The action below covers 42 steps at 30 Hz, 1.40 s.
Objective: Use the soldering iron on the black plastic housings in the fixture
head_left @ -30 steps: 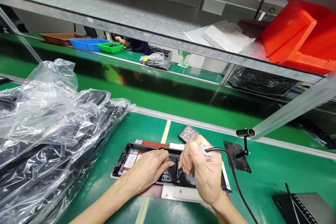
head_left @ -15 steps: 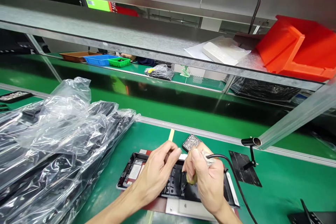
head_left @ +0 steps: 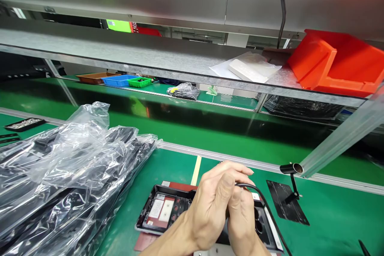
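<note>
In the head view my left hand [head_left: 210, 204] is laid over the top of my right hand [head_left: 241, 212]. Its fingers reach across to the right, curved over whatever lies between the two hands. My right hand is closed on a corded hand tool, its body hidden by my fingers; only its black cable [head_left: 260, 192] comes out and runs down to the right. Beneath both hands lies a black plastic housing [head_left: 145, 210], open side up, with labels and round holes inside. A reddish-brown board [head_left: 144, 242] and a metal plate [head_left: 217, 250] show under it.
Plastic-wrapped black parts [head_left: 75, 180] fill the left. A black stand with a tube [head_left: 291, 169] stands at right on a dark plate [head_left: 285, 204]. Overhead, a shelf [head_left: 180, 58] holds a red bin [head_left: 339, 64] and a white block [head_left: 249, 70]. A slanted post [head_left: 339, 138] rises at right.
My left hand has moved right, from the housing onto my right hand. It now covers the small tray of screws behind. The camera has tilted up slightly.
</note>
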Each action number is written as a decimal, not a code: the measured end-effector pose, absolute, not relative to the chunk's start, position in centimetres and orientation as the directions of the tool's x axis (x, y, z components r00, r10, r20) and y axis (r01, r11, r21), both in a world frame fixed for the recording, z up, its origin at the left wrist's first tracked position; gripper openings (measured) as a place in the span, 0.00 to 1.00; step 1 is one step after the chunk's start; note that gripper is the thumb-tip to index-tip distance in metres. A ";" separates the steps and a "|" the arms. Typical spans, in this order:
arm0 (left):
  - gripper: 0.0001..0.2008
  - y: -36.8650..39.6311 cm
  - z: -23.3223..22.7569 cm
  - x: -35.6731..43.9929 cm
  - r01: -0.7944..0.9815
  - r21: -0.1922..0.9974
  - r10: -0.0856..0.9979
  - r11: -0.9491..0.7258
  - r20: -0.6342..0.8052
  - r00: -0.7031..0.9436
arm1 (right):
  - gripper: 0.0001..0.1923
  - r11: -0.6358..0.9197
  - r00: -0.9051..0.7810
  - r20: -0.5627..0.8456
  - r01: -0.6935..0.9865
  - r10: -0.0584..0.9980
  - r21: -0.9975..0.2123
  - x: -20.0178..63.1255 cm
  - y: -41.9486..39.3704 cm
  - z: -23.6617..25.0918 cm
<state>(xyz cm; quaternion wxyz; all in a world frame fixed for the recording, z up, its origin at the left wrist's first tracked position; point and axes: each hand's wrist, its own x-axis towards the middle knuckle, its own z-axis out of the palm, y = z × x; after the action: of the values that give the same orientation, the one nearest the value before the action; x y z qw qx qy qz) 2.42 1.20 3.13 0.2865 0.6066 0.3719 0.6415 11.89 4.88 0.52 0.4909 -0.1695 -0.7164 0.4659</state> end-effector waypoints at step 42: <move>0.24 2.6 1.4 3.1 0.221 0.732 0.730 -0.644 0.675 -0.110 | 0.27 0.559 -0.258 0.575 -0.141 0.776 -0.817 12.0 5.2 -1.8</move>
<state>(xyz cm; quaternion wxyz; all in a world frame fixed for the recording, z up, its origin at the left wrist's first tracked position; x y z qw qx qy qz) 3.14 2.61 1.44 0.1971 0.6371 0.3730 0.6451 12.03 5.22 -1.80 0.5625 -0.2336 -0.6803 0.4076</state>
